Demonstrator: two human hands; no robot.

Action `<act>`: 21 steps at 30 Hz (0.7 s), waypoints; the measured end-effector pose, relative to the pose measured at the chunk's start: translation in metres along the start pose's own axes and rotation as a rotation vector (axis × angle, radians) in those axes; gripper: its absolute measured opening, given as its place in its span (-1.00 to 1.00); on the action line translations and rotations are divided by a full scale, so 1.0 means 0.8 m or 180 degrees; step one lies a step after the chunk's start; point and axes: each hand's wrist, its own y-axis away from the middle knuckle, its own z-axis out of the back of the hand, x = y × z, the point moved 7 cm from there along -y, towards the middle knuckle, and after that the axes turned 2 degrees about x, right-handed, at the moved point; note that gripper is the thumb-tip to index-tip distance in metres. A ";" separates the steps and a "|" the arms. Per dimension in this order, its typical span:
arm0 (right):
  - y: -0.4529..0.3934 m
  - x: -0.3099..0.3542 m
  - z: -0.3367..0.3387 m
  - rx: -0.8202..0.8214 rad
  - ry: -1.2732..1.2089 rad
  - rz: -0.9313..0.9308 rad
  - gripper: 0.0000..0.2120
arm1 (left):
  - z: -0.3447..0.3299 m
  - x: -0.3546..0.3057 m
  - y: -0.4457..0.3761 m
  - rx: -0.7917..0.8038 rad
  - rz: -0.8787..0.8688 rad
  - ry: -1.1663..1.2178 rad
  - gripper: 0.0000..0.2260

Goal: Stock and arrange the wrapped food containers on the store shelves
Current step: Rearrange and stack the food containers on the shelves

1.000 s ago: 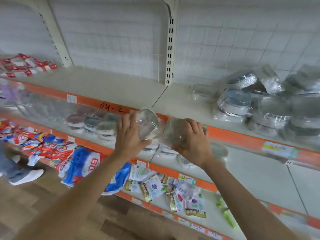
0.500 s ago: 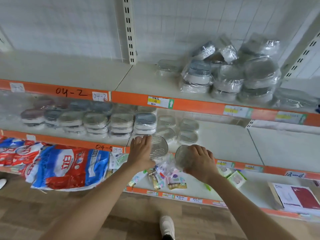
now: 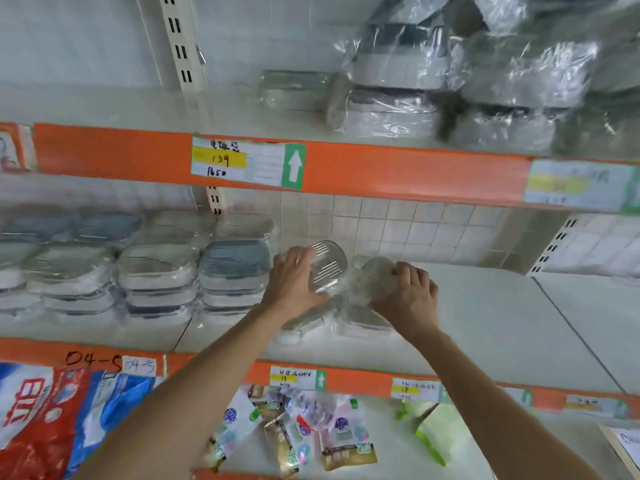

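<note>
**Both hands on wrapped containers at the middle shelf**

Two arms reach in over the orange shelf edge (image 3: 346, 379), both hands working the middle shelf (image 3: 485, 313). The left hand (image 3: 294, 282) grips a clear wrapped container (image 3: 329, 265), fingers curled over its near rim, thumb underneath. That container is tipped up on edge, ribbed face turned toward us, its long axis running from lower left to upper right. Beside it, the right hand (image 3: 405, 292) clutches a second wrapped container (image 3: 374, 275), knuckles up, fingers bent over the top; plastic film blurs this one and I cannot tell which way it points. The two held pieces sit just beside each other, almost touching.

Under the hands, two more wrapped containers (image 3: 311, 323) lie flat on the shelf, long axes running roughly left to right. To the left stands a neat stack of lidded containers (image 3: 235, 268), grey and pale lids, flat, several rows going back.

Both forearms come up from below, the left angling in from lower left, the right from lower right, wrists slightly bent.

Up top, a pile of large plastic-wrapped pots (image 3: 450, 81) crowds the upper shelf (image 3: 138, 109). A price tag (image 3: 242, 162) with a green arrow sits on its orange edge. Below, small sachets (image 3: 294, 434) lie scattered, and red-and-blue bags (image 3: 52, 420) at far left.
</note>
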 end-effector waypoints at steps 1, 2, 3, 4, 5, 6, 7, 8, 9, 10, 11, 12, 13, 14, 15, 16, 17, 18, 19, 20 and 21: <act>-0.018 -0.004 -0.012 -0.0025 -0.0031 -0.0009 -0.21 | -0.010 0.005 -0.017 -0.0048 0.0047 0.0028 -0.26; -0.034 -0.006 -0.021 -0.0050 -0.0055 0.0028 -0.22 | -0.019 0.010 -0.033 -0.0099 0.0081 0.0030 -0.26; -0.050 -0.007 -0.028 -0.0092 -0.0068 0.0107 -0.23 | -0.027 0.014 -0.048 -0.0167 0.0084 -0.0005 -0.25; -0.065 -0.007 -0.034 -0.0134 -0.0074 0.0211 -0.26 | -0.035 0.019 -0.061 -0.0229 0.0067 -0.0066 -0.26; -0.078 -0.007 -0.039 -0.0130 -0.0062 0.0322 -0.29 | -0.042 0.025 -0.073 -0.0253 0.0056 -0.0138 -0.28; -0.089 -0.005 -0.045 -0.0060 -0.0016 0.0454 -0.33 | -0.049 0.031 -0.082 -0.0233 0.0071 -0.0218 -0.30; -0.097 -0.002 -0.051 0.0035 0.0076 0.0593 -0.38 | -0.056 0.039 -0.090 -0.0177 0.0100 -0.0311 -0.33; -0.103 0.000 -0.055 0.0073 0.0191 0.0712 -0.46 | -0.061 0.045 -0.097 -0.0108 0.0114 -0.0427 -0.36; -0.105 0.001 -0.057 0.0008 0.0289 0.0772 -0.53 | -0.064 0.049 -0.101 -0.0045 0.0100 -0.0574 -0.39; -0.105 0.001 -0.057 -0.0119 0.0375 0.0761 -0.60 | -0.066 0.051 -0.104 -0.0022 0.0060 -0.0770 -0.41; -0.102 0.001 -0.056 -0.0225 0.0465 0.0716 -0.64 | -0.066 0.050 -0.104 -0.0055 0.0019 -0.1007 -0.43; -0.097 0.003 -0.057 -0.0253 0.0572 0.0693 -0.65 | -0.064 0.047 -0.102 -0.0131 -0.0012 -0.1215 -0.43; -0.092 0.005 -0.061 -0.0209 0.0652 0.0695 -0.63 | -0.062 0.041 -0.097 -0.0221 -0.0055 -0.1340 -0.44; -0.086 0.008 -0.063 -0.0120 0.0692 0.0699 -0.59 | -0.061 0.033 -0.091 -0.0288 -0.0122 -0.1391 -0.46; -0.079 0.010 -0.064 -0.0008 0.0703 0.0689 -0.55 | -0.061 0.026 -0.084 -0.0305 -0.0210 -0.1399 -0.48; -0.072 0.013 -0.062 0.0091 0.0704 0.0676 -0.52 | -0.061 0.019 -0.076 -0.0287 -0.0297 -0.1378 -0.50; -0.063 0.016 -0.057 0.0153 0.0711 0.0688 -0.52 | -0.059 0.014 -0.068 -0.0249 -0.0372 -0.1350 -0.53; -0.053 0.019 -0.050 0.0183 0.0718 0.0723 -0.54 | -0.055 0.007 -0.058 -0.0219 -0.0442 -0.1337 -0.57; -0.040 0.024 -0.042 0.0215 0.0696 0.0768 -0.57 | -0.048 0.001 -0.047 -0.0181 -0.0512 -0.1337 -0.63; -0.026 0.029 -0.033 0.0282 0.0637 0.0812 -0.59 | -0.041 -0.005 -0.034 -0.0119 -0.0588 -0.1353 -0.70; -0.009 0.035 -0.023 0.0380 0.0564 0.0862 -0.61 | -0.034 -0.012 -0.019 -0.0029 -0.0670 -0.1386 -0.76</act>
